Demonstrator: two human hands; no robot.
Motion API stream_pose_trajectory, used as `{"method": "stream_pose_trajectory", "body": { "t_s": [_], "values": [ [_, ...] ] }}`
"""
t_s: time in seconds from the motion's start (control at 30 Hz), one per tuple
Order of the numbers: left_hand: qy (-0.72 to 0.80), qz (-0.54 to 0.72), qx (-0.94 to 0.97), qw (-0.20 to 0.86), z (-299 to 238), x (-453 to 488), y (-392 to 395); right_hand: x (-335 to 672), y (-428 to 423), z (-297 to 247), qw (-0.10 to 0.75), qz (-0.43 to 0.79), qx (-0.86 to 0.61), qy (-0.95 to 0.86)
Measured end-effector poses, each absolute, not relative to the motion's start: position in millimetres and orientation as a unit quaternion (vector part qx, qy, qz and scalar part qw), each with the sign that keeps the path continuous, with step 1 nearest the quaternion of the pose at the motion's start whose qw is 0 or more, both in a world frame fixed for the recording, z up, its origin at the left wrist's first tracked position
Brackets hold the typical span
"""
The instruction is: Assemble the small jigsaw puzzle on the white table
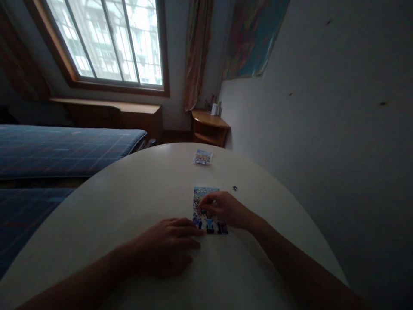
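Note:
A small colourful jigsaw puzzle (204,197) lies flat on the round white table (135,193). My right hand (226,209) rests on the puzzle, its fingers pinched together over the middle; what they hold, if anything, is hidden. My left hand (169,245) lies flat on the table with its fingers stretched out, the fingertips touching the puzzle's lower left edge. One dark loose piece (235,188) sits on the table just right of the puzzle.
A small printed packet or card (202,156) lies near the table's far edge. A bed with a blue checked cover (61,148) stands at the left. Beyond are a window, a curtain and a wooden corner shelf (209,125). A grey wall runs along the right.

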State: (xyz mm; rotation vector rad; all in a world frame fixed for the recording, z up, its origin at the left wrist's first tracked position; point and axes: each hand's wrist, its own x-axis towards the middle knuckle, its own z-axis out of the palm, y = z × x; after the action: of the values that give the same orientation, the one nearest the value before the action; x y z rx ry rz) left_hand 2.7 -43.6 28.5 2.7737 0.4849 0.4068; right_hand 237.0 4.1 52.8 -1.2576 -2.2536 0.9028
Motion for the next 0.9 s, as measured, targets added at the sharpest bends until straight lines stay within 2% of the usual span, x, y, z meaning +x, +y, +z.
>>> {"method": "stream_pose_trajectory", "body": {
  "t_s": [0.37, 0.67, 0.9],
  "values": [
    [0.163, 0.149, 0.965, 0.142, 30, 4, -44, 240, -6, 38, 0.203, 0.281, -0.421, -0.838],
    [0.162, 0.147, 0.966, 0.134, 29, 4, -43, 237, -11, 29, 0.189, 0.174, -0.431, -0.865],
    [0.171, 0.144, 0.966, 0.133, 26, 4, -45, 240, -13, 31, 0.187, 0.156, -0.422, -0.873]
  ]
}}
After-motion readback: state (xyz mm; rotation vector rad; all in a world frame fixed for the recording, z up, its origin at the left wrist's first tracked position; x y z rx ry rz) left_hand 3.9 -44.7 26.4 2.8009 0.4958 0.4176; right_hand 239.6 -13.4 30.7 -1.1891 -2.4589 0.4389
